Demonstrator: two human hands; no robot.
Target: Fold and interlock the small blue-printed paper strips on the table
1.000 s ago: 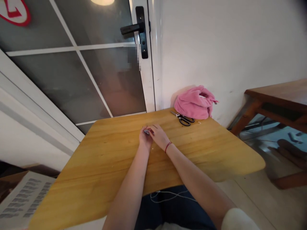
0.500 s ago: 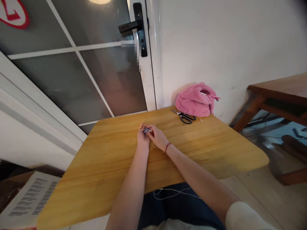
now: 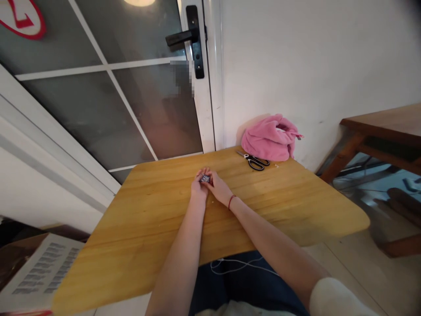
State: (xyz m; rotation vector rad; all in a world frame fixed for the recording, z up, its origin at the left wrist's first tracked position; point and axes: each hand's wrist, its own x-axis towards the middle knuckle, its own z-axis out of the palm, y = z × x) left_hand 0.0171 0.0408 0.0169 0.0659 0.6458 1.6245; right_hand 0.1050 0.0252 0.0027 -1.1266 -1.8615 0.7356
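Both my hands meet over the wooden table (image 3: 158,197). Between them is a small dark piece with a white pattern (image 3: 205,178); it is too small for me to tell its kind. My left hand (image 3: 198,186) is closed around its left side, fingers curled at the far edge. From the right, my right hand (image 3: 219,186) pinches the same piece with thumb and fingers. A red cord bracelet (image 3: 231,201) circles my right wrist. Beyond the hands, to the right, lie scissors (image 3: 255,161) with black and white handles, apart from both hands.
A pink plush cloth bundle (image 3: 269,138) rests at the table's back edge against the wall. Behind the table stands a glass-paned door (image 3: 154,109) with a black handle (image 3: 184,39). A second wooden table (image 3: 384,123) is at right, and a printed box (image 3: 42,272) at lower left.
The small patterned piece shows more of its face between my hands, and my left fingers have shifted slightly. The whole view has moved a little; the scissors and pink bundle stay put.
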